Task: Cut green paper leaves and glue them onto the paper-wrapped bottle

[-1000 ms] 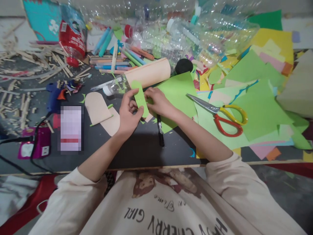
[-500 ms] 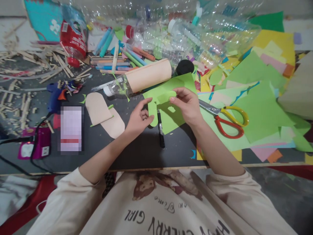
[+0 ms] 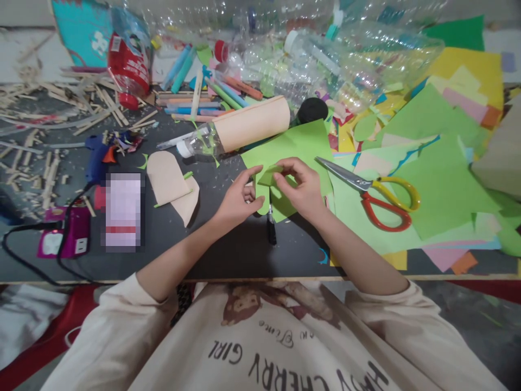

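Between my two hands is a cut piece of green paper (image 3: 262, 200) with rounded ends. My left hand (image 3: 238, 200) pinches its left part between thumb and fingers. The other end is bent over, and my right hand (image 3: 300, 187) grips it there with thumb and forefinger. Below the hands lies a larger green sheet (image 3: 309, 138) on the dark table. A black pen (image 3: 271, 231) rests partly on that sheet, its upper part beneath the hands. Scissors (image 3: 372, 190) with one red and one yellow handle lie to the right of my right hand.
Pale pink rounded paper cut-outs (image 3: 169, 176) lie left of my hands. A bottle wrapped in pink paper (image 3: 254, 124) lies beyond them. A blue glue gun (image 3: 96, 157), wooden sticks (image 3: 49, 174) and markers (image 3: 183, 68) are at the left; coloured paper (image 3: 448, 184) covers the right.
My right hand has moved left toward my left hand, folding the green piece's right end over. My left hand keeps its grip. The view has shifted slightly.
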Motion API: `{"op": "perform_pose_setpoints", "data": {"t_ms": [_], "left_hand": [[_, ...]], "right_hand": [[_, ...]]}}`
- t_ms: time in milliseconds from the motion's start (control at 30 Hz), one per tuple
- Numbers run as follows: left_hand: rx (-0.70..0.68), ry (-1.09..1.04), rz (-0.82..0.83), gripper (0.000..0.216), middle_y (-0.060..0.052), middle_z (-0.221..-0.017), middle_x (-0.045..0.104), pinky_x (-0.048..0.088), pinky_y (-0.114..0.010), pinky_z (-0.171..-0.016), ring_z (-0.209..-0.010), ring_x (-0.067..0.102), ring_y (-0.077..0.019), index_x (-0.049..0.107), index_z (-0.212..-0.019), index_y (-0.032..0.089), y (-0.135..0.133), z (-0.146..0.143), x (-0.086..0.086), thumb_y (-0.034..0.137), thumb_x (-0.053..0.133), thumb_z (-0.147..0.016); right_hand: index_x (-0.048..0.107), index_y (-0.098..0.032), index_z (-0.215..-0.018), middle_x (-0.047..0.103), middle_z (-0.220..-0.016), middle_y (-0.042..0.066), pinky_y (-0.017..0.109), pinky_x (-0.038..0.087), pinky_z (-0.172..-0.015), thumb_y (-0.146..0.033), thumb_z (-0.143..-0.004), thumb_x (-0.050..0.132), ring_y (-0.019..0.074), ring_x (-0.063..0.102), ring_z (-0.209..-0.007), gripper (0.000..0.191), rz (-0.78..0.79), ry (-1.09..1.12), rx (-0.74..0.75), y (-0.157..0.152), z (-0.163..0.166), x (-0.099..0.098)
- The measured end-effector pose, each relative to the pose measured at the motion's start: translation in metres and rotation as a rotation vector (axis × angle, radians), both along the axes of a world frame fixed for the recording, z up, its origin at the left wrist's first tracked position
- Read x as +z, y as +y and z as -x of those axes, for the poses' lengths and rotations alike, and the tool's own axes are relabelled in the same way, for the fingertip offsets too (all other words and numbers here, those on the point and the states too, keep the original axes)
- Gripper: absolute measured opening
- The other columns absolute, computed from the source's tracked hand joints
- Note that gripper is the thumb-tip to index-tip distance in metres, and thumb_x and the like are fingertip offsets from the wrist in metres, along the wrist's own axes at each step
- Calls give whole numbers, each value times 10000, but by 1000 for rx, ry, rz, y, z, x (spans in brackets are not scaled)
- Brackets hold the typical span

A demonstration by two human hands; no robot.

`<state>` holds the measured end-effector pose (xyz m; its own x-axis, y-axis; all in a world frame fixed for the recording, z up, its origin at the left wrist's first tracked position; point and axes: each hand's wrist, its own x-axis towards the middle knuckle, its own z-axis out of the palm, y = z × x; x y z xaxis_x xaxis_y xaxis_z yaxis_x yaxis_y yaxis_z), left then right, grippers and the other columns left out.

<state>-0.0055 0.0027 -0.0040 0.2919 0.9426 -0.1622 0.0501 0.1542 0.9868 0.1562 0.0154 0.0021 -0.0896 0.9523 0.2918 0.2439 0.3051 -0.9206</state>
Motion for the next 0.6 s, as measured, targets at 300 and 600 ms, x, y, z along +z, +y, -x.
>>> {"op": "perform_pose_setpoints", "data": {"t_ms": [300,600], "left_hand": [[-2,-22,40,611,-23,-908,563,405,-190,-511,-548,472,-43,483,-1228,183,-1,-2,-1,213,687,-653],[-6,-22,42,624,-14,-897,545,375,-167,-497,-545,460,-24,466,-1240,164,-1,-1,1,209,686,-658]], "right_hand": [[587,-235,-866,676,-829,26,330,526,-703,-220,-807,532,162,611,-699,82,-59,-157,63,0,-4,0],[578,-220,-905,672,-824,6,281,533,-679,-157,-816,528,129,626,-679,121,-198,-195,69,0,-4,-3]]}}
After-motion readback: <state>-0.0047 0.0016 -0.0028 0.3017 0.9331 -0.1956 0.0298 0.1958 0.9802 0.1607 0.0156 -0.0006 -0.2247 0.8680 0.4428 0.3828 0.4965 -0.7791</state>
